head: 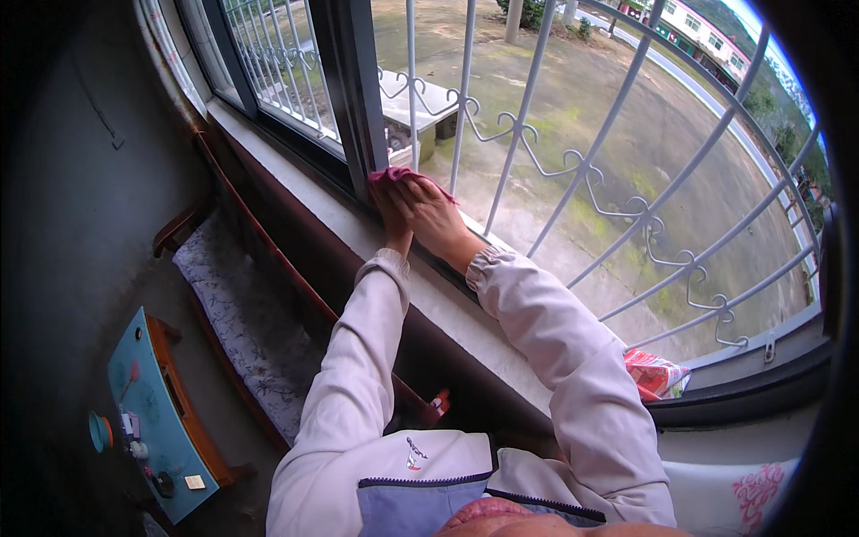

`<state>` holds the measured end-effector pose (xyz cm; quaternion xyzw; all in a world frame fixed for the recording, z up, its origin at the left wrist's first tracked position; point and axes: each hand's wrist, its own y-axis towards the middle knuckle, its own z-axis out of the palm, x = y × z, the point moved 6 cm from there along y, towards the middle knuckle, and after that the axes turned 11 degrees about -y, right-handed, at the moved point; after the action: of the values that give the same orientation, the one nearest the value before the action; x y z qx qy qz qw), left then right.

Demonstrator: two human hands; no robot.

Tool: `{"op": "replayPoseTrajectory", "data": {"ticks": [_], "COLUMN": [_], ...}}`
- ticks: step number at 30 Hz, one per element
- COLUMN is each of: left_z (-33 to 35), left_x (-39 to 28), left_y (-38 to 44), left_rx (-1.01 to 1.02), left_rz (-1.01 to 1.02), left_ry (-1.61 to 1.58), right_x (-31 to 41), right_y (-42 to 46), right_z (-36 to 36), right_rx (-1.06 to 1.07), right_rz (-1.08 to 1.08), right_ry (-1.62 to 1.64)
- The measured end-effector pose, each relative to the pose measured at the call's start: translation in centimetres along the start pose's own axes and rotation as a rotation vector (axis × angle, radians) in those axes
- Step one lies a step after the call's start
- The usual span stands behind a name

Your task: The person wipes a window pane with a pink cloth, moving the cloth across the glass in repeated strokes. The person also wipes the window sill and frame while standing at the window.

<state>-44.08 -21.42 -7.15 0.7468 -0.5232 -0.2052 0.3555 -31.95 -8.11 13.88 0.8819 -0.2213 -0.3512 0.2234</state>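
Observation:
Both my hands meet at the foot of a dark window frame upright (362,87), just above the sill. Under the fingers of my right hand (433,218) lies a dark pink cloth (396,176), pressed against the base of the frame. My left hand (394,218) is close beside it, partly covered by the right, and its fingertips reach the same cloth. How firmly each hand grips the cloth is partly hidden. Outside the opening, white metal window bars (523,127) with scrollwork rise next to my right hand.
A pale sill (288,161) runs below the window. Behind it stands a wooden bench with a patterned cushion (235,302). A blue-topped table (154,403) holds small items. A red-and-white package (654,374) sits at the right end of the sill. A curtain (171,60) hangs at left.

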Motion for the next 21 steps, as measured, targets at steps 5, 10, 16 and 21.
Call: {"op": "replayPoseTrajectory", "data": {"ticks": [5, 10, 16, 21], "left_z": [-2.4, -8.9, -19.7, -32.2], "left_x": [-2.8, -6.5, -15.8, -22.4], "left_y": [-2.4, -7.2, -13.7, -17.6], "left_rx": [0.038, -0.032, 0.121, 0.165], "left_rz": [-0.077, -0.371, -0.499, -0.345], "left_ry": [-0.209, -1.004, -1.512, -1.593], "right_x": [1.0, 0.4, -0.4, -1.3], "right_y": [-4.4, -11.5, -23.6, -33.8], "right_z": [2.0, -2.4, -9.0, -15.2], "right_rx": [0.137, 0.143, 0.196, 0.152], "right_rz": [0.034, 0.092, 0.411, 0.671], "right_ry": [0.073, 0.105, 0.205, 0.091]}}
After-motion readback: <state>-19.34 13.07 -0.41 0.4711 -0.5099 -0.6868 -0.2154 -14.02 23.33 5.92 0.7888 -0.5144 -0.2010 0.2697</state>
